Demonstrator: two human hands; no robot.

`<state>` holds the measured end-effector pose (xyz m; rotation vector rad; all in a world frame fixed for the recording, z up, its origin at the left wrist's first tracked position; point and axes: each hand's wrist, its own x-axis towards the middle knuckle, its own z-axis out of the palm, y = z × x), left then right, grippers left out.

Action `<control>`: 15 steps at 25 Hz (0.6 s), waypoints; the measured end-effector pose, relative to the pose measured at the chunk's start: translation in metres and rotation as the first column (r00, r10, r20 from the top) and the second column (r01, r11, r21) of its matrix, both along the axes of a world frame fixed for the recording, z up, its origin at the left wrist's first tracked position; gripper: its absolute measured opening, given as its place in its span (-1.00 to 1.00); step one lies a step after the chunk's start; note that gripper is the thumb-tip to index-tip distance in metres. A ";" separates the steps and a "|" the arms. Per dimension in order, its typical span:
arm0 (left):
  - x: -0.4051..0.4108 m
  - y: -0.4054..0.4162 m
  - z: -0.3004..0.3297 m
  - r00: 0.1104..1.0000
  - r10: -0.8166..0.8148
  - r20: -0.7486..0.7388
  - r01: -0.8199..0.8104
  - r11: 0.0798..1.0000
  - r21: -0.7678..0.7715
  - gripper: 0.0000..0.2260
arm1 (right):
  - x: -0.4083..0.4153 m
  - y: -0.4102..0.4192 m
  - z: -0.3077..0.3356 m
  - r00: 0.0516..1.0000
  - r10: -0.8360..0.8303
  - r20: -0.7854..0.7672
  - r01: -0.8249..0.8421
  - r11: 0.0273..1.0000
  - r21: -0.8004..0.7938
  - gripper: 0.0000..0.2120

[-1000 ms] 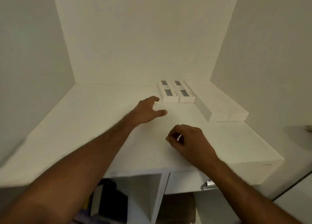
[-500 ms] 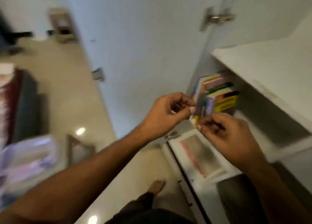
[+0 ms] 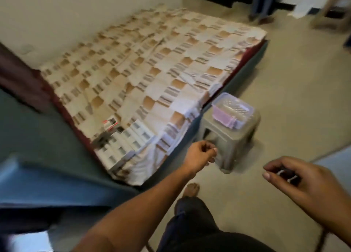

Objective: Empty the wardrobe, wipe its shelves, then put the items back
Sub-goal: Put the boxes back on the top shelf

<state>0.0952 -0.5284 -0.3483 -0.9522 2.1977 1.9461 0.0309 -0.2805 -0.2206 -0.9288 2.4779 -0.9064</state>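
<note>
Wardrobe items, namely white boxes [image 3: 124,144] with grey panels, were recorded in rows on the near corner of a bed [image 3: 152,65], with one small red-and-white box [image 3: 111,123] just behind them. The wardrobe itself was not in view.

Hands: the left hand [image 3: 201,153] was extended forward, low and in front of the stool, its fingers curled inward against the thumb; whether anything was pinched there could not be told. The right hand [image 3: 302,181] was held nearer the camera, at the right of the frame, with its fingers curled round a small dark object [image 3: 286,175] bearing pale marks; the object could not be identified through the blur.

Nearby: a grey plastic stool [image 3: 230,135] was noted on the floor [image 3: 284,99], just beside the bed's near edge and just beyond the left hand. A clear lidded container [image 3: 232,110] with a lilac insert was set on the stool's seat.

Bed: a low mattress was covered by a cream sheet checked in brown and grey, set along a pale wall [image 3: 66,10]. A dark blue-green cloth [image 3: 28,133] was spread at the bed's left.

Below the hands, a bare foot [image 3: 191,189] and a dark trouser leg were seen on the floor. A pale chair [image 3: 334,8], blurred, was recorded at the far right.
</note>
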 end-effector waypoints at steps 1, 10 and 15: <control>0.013 -0.021 -0.007 0.992 0.118 0.051 -0.121 0.991 0.056 -0.94 | -0.001 -0.021 -0.001 0.998 0.058 0.020 -0.058 0.998 0.006 -0.92; 0.076 -0.224 -0.118 0.529 0.674 0.515 -0.845 0.473 0.250 -0.76 | -0.019 -0.211 -0.045 0.938 0.281 0.203 -0.299 0.952 0.062 -0.90; 0.063 -0.305 -0.200 0.372 0.661 0.652 -0.926 0.212 0.313 -0.65 | -0.029 -0.306 -0.098 0.894 0.238 0.380 -0.311 0.940 0.143 -0.87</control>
